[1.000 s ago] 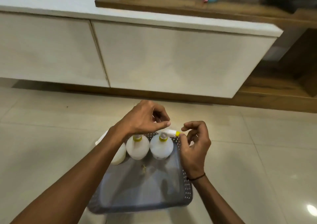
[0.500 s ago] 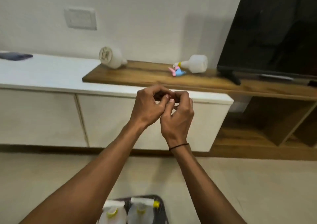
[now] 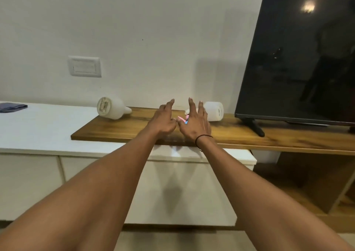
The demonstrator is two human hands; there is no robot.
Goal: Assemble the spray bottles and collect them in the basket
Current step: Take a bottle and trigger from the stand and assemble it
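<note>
Hands stretched out ahead of me, both reaching over the wooden shelf (image 3: 230, 135). My left hand (image 3: 163, 122) has its fingers spread and loose, holding nothing. My right hand (image 3: 196, 124), with a thin black band (image 3: 203, 137) at the wrist, is likewise spread wide and empty. The two hands are close together, thumbs almost meeting.

Just beyond the gap between them, partly hidden behind my right hand, lies a small pink and blue spray head (image 3: 182, 119) on the wood; I cannot tell whether a finger touches it. Right behind my right hand's fingertips a white bottle (image 3: 214, 111) lies on its side, its neck end hidden by my fingers. Well off to the left of my left hand a second white bottle (image 3: 111, 108) lies on its side too, its round base turned toward me and its neck pointing toward my hands.

To the right of my right hand stands a dark television (image 3: 299, 54), one black foot (image 3: 253, 126) planted on the shelf. Under my forearms runs a white cabinet (image 3: 38, 133), with a folded dark cloth (image 3: 12, 107) far to the left. A wall switch plate (image 3: 84, 66) sits above the left bottle.
</note>
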